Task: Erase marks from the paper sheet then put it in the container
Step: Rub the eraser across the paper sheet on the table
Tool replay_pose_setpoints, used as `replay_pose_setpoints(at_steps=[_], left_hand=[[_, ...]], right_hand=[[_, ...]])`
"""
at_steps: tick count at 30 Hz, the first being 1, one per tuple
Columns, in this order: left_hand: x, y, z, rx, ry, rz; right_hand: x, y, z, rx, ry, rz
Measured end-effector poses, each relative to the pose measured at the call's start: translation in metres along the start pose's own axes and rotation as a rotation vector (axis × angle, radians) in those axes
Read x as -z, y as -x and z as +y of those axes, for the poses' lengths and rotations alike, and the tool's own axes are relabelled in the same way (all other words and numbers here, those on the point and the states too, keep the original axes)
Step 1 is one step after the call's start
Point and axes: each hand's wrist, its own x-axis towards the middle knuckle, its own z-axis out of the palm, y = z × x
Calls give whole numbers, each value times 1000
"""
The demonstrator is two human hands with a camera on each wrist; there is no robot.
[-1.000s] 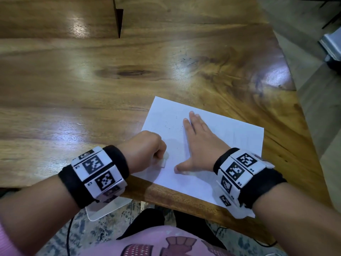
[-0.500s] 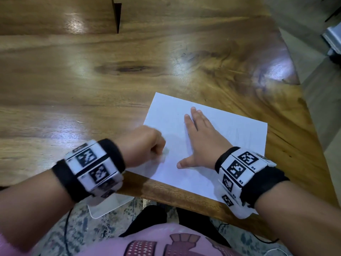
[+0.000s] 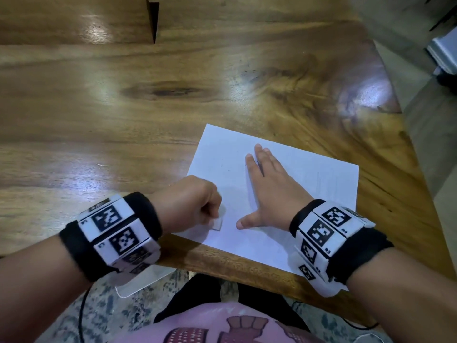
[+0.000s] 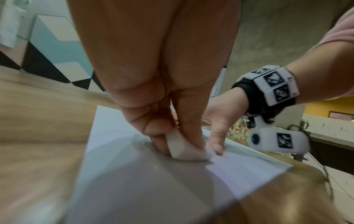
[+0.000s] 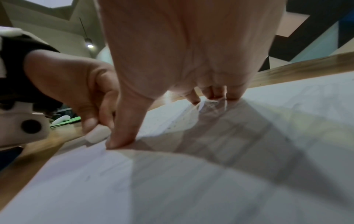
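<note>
A white paper sheet (image 3: pixel 309 184) lies near the table's front edge, with faint pencil marks and eraser crumbs on it. My left hand (image 3: pixel 195 204) grips a white eraser (image 3: pixel 217 224) and presses it onto the sheet's near left part; the eraser (image 4: pixel 182 148) shows between thumb and fingers in the left wrist view. My right hand (image 3: pixel 269 191) lies flat on the paper (image 5: pixel 210 174), fingers straight and thumb spread, holding it down just right of the eraser (image 5: pixel 98 134). No container is in view.
The wooden table (image 3: pixel 123 120) stretches far to the left and back. Its right edge (image 3: pixel 415 144) slants off toward the floor. A gap between table boards (image 3: pixel 153 18) shows at the top. My lap sits below the front edge.
The left hand has rubbed the eraser back and forth over a small patch near the sheet's left edge. The right hand has stayed flat on the paper.
</note>
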Motion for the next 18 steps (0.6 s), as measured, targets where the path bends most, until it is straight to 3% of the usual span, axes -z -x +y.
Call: replay_pose_setpoints(at_steps=[4,7,14,18], left_hand=[[12,-30,11,13,-10,158],[12,-35,14,13,-26,190],[4,7,-9,22,-57,-29],[21,-31,3,48,-46,229]], right_hand=[[-1,-1,-1,-2,11,-2],[-1,-1,-1,-7,9,-2],[0,0,-2,-14,15,-11],[1,-1,-3,-22,40,-14]])
